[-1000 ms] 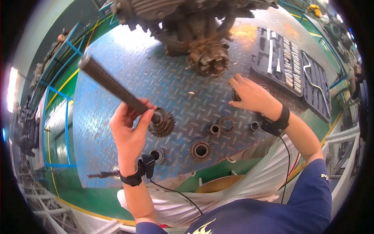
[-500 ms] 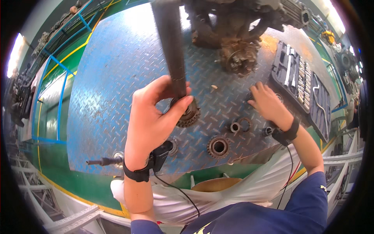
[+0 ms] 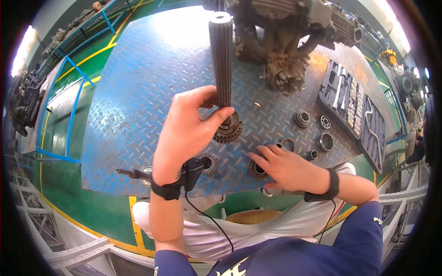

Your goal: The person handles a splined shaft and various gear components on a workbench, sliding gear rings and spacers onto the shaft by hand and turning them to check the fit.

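Note:
Near the middle of the steel table, my left hand (image 3: pixel 184 126) is closed round a dark splined shaft (image 3: pixel 222 60) that stands upright. A toothed gear (image 3: pixel 231 132) sits at the shaft's lower end. My right hand (image 3: pixel 294 169) reaches over another gear (image 3: pixel 256 172) lying flat near the table's front edge. Its fingers are apart above that gear's right side and partly hide it; whether they touch it I cannot tell. Behind these fingers are a small bushing (image 3: pixel 279 145) and a thin ring (image 3: pixel 288 145). Partly behind my left wrist lies a further gear (image 3: pixel 208 162).
To the right lie a small gear (image 3: pixel 302 119), a ball bearing (image 3: pixel 325 122), a ring (image 3: pixel 326 142) and a small roller bearing (image 3: pixel 312 155). Beyond them is an open socket set case (image 3: pixel 328 87). A large metal housing (image 3: pixel 285 69) stands at the back. A thin shaft (image 3: pixel 131 173) lies front left.
My right hand has moved left and nearer, from beside the small gear at the right to the gear at the front edge. The shaft's top has tipped toward me; my left hand still holds it.

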Motion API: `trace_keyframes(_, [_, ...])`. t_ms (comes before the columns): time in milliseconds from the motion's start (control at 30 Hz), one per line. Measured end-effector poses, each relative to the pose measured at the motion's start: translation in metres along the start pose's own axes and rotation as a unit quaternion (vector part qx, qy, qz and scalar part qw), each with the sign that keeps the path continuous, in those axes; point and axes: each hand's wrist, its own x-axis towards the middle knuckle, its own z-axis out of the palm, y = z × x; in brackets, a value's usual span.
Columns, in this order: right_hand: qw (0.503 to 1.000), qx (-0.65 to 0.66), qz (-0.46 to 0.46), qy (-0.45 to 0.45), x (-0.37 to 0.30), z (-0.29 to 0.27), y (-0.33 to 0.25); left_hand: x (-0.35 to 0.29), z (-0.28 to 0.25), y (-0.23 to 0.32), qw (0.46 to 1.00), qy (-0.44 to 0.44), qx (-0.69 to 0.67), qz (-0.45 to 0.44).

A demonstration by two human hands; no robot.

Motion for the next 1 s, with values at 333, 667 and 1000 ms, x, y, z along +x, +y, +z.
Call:
trace_keyframes(333, [0.976,0.218,-0.001,-0.024,0.016,-0.034,0.025,0.005,0.003,0.003,1.0,0.015,0.017,0.016])
trace_keyframes(667, [0.886,0.448,0.021,0.114,0.001,-0.154,0.012,0.0,0.003,0.002,0.998,0.029,0.0,0.051])
trace_keyframes(1000, [0.928,0.181,-0.038,0.325,0.042,-0.238,-0.021,0.002,0.015,0.008,0.998,0.016,-0.006,0.067])
